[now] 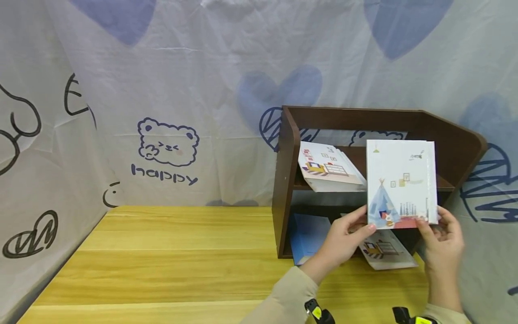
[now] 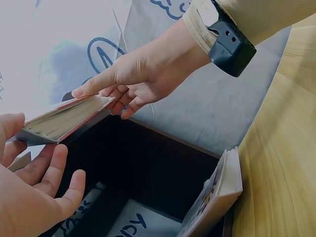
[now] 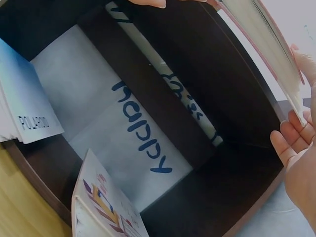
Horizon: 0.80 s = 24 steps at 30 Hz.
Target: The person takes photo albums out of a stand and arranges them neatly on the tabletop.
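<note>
Both hands hold a white book (image 1: 402, 184) with a blue tent drawn on its cover, upright in front of the brown shelf (image 1: 285, 202). My left hand (image 1: 344, 238) pinches its lower left corner, thumb on the cover. At the lower right corner my right hand (image 1: 443, 238) grips it the same way, thumb in front. The page edges of this book (image 2: 64, 121) show in the left wrist view, between the two hands. Below it, another white book (image 1: 386, 252) juts out of the lower compartment at a slant.
On the upper board a white book (image 1: 332, 166) leans at the left side. A blue book (image 1: 309, 236), lettered in the right wrist view, stands in the lower left. The shelf sits on a wooden table (image 1: 182, 261) before a printed cloth (image 1: 226, 135).
</note>
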Available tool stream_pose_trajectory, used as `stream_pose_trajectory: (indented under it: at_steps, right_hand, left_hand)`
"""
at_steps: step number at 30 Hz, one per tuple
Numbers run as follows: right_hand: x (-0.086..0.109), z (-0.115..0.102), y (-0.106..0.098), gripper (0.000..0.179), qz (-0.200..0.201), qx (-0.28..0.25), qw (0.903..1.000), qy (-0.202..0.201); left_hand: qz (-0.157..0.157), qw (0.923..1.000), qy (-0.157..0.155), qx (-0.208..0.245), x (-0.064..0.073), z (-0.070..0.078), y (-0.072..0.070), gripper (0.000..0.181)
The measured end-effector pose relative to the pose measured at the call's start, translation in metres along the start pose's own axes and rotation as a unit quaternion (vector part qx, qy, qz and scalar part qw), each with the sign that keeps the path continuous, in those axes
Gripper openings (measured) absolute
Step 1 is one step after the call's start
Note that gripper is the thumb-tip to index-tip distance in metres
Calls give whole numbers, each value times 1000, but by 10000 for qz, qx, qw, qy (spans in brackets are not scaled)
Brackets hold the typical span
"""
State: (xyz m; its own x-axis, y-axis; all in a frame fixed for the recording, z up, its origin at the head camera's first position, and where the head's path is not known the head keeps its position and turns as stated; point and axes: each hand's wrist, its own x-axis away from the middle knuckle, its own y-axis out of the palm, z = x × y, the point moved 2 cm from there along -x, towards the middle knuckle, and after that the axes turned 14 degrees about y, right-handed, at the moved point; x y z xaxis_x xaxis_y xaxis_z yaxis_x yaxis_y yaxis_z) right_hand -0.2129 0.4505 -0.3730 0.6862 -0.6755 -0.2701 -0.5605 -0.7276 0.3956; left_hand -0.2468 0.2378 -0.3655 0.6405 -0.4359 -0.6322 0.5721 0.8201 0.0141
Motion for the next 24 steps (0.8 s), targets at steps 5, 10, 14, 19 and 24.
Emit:
stream_pose_trajectory:
  at_steps: [5, 10, 14, 19, 24]
  right_hand:
    - [4, 0, 5, 48, -225, -343, 9992, -31]
    - [8, 0, 9, 48, -407, -359, 9985, -70]
    - [9, 0, 10, 49, -484, -214, 9986, -81]
    - [11, 1, 10, 50, -570, 125, 9983, -92]
    - [12, 1, 12, 51, -737, 206, 9969, -166]
  left_hand:
    - [-4, 10000, 66, 49, 4, 0, -5, 48]
    - [-35, 9999, 77, 75, 9, 2, -11, 48]
    - [-39, 10000, 20, 79, 13, 3, -16, 48]
    - [-45, 10000, 23, 4, 16, 5, -22, 48]
    - [-143, 9997, 135, -106, 19, 6, -27, 47]
